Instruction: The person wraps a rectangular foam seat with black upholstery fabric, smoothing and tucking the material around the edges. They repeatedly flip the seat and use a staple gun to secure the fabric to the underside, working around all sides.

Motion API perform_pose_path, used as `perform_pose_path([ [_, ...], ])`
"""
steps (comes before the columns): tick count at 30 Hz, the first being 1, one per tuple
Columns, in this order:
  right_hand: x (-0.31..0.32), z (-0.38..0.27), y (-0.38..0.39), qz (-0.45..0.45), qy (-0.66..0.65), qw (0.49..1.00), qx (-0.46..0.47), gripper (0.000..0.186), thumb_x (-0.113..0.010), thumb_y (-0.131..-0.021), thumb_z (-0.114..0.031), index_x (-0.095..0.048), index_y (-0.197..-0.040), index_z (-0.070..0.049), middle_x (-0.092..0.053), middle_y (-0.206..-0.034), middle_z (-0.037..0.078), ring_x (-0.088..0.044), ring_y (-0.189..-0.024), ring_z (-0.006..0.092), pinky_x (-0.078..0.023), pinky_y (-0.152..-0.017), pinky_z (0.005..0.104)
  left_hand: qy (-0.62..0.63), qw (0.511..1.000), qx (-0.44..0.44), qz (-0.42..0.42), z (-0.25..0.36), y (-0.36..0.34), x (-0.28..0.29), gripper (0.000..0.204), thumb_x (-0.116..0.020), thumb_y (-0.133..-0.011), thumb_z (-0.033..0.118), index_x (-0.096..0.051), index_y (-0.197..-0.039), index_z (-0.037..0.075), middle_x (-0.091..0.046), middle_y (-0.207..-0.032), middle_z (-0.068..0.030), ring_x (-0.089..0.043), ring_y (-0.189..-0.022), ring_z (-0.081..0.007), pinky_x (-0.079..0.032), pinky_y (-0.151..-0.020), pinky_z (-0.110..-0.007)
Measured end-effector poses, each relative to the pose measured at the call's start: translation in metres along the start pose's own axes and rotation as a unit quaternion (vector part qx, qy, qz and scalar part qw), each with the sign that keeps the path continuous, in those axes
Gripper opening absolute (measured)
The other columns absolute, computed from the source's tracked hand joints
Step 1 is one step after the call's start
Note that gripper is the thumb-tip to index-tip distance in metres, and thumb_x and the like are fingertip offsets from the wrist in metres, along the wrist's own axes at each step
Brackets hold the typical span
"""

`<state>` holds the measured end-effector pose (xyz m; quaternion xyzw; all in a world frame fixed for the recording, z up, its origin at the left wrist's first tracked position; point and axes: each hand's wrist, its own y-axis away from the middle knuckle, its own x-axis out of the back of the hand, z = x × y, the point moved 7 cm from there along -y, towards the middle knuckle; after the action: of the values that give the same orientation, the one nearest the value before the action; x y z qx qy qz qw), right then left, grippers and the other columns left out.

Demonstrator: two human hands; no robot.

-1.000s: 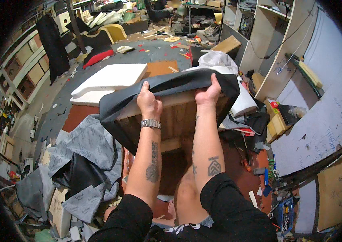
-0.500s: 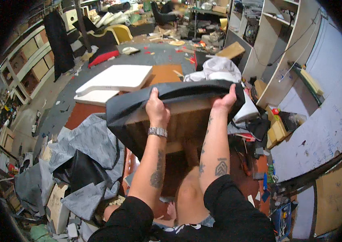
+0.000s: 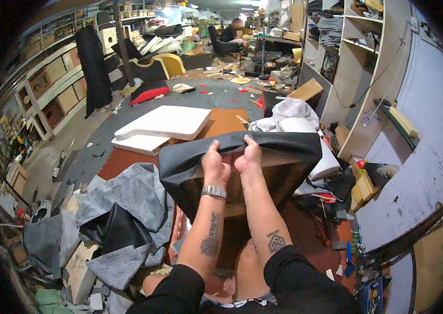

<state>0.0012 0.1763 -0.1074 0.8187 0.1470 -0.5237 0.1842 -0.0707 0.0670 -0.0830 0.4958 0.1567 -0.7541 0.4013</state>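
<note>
In front of me, an upholstered piece with a black leather-like cover [image 3: 292, 146] stands tilted over my legs. Its brown, open underside, a box-like frame [image 3: 279, 175], faces me. Both hands meet near the middle of the cover's upper edge. My left hand [image 3: 216, 166] is closed on the black cover, thumb on top. Close beside it, my right hand [image 3: 247, 158] also pinches the cover, its thumb pointing up. The fingers of both hands are partly hidden under the folded edge.
Two white foam panels [image 3: 166, 123] lie beyond on a brown board. Crumpled grey fabric [image 3: 127, 196] with black pieces is heaped at left. White fabric [image 3: 294, 112] sits behind the piece. Right are shelves [image 3: 362, 78] and a screwdriver [image 3: 322, 230]. Far back, a person [image 3: 230, 32] sits.
My right hand has moved left from the cover's right end to the middle, beside my left hand. The view has tilted up, showing more of the room.
</note>
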Motion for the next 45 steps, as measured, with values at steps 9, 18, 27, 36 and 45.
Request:
perform_pose_path([
  [9, 0.005, -0.005, 0.042, -0.035, 0.031, 0.999, 0.026, 0.024, -0.061, -0.104, -0.016, -0.064, -0.124, -0.004, -0.070, -0.121, 0.009, -0.068, -0.110, 0.0263, -0.054, -0.103, 0.0460, 0.059, 0.996, -0.024, -0.056, 0.013, -0.004, 0.021, 0.027, -0.054, -0.108, 0.017, -0.062, -0.123, -0.004, -0.067, -0.124, -0.0147, -0.067, -0.113, -0.0279, -0.054, -0.103, -0.045],
  [18, 0.053, -0.024, 0.170, -0.099, 0.040, 0.994, -0.023, 0.030, -0.063, -0.106, -0.023, -0.064, -0.131, -0.006, -0.068, -0.132, 0.008, -0.064, -0.123, 0.0260, -0.047, -0.112, 0.0467, 0.021, 0.996, 0.032, -0.083, 0.007, 0.129, 0.070, 0.026, -0.055, -0.110, 0.017, -0.064, -0.127, 0.000, -0.069, -0.131, -0.0109, -0.066, -0.120, -0.0261, -0.050, -0.111, -0.044],
  [27, 0.099, -0.035, 0.242, -0.064, 0.042, 0.994, -0.074, 0.029, -0.064, -0.106, -0.026, -0.065, -0.130, -0.009, -0.069, -0.130, 0.006, -0.065, -0.120, 0.0250, -0.049, -0.109, 0.0455, 0.014, 0.988, 0.104, -0.116, 0.007, 0.220, 0.103, 0.033, -0.053, -0.111, 0.019, -0.059, -0.137, -0.001, -0.064, -0.139, -0.0141, -0.061, -0.130, -0.0294, -0.043, -0.119, -0.047],
  [36, 0.141, -0.092, 0.344, 0.107, 0.389, 0.904, -0.142, 0.044, -0.064, -0.105, -0.046, -0.067, -0.124, -0.006, -0.075, -0.107, 0.007, -0.072, -0.086, 0.0192, -0.056, -0.063, 0.0330, -0.067, 0.987, 0.138, -0.041, 0.006, 0.297, 0.138, 0.038, -0.058, -0.110, 0.029, -0.058, -0.136, 0.001, -0.065, -0.134, -0.0115, -0.061, -0.128, -0.0264, -0.049, -0.113, -0.044],
  [45, 0.185, -0.108, 0.339, 0.067, 0.403, 0.905, -0.118, 0.054, -0.067, -0.101, -0.054, -0.068, -0.118, -0.002, -0.073, -0.102, 0.009, -0.069, -0.077, 0.0167, -0.056, -0.060, 0.0348, -0.464, 0.876, 0.122, -0.052, 0.020, 0.320, 0.177, 0.062, -0.052, -0.108, 0.057, -0.065, -0.080, 0.003, -0.062, -0.066, -0.0067, -0.063, -0.058, -0.0184, -0.056, -0.059, -0.035],
])
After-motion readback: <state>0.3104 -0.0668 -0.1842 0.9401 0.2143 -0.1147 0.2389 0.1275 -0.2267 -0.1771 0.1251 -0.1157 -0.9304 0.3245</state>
